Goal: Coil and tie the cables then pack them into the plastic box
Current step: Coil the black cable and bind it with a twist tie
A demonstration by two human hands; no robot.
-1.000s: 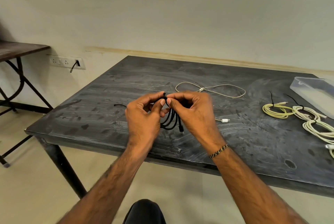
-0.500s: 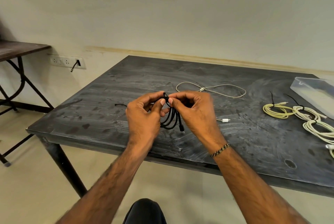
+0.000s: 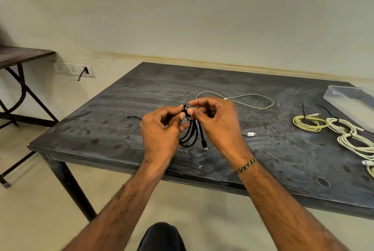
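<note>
Scene: I stand at a dark table [image 3: 263, 155], tying a coiled black cable [image 3: 191, 136] held in the air just above the near half of the tabletop.

Left hand [image 3: 159, 129]: clenched on the top of the coil, thumb and forefinger pinching the gathered loops from the left side.

Right hand [image 3: 218, 123]: thumb and forefinger pinch a thin black tie [image 3: 184, 106] at the same spot, the other fingers half curled and loose.

Key relation: the coil hangs straight down from the pinch point between my two hands, long axis near vertical, its plug end lowest and toward my right. Both hands touch it at the top; the right does the tying, the left only steadies.

Change: against half a second ago my right fingers have opened out and lifted a little, and the knot end of the tie now stands clear above my left thumb; the coil hangs as it did.

Still to do: a loose white cable [image 3: 242, 100] lies beyond my hands, uncoiled. Tied bundles [image 3: 315, 124] wait well to my right, near the plastic box [image 3: 352, 100], which sits at the far right edge.

Judgement: the tie looks nearly cinched.
</note>
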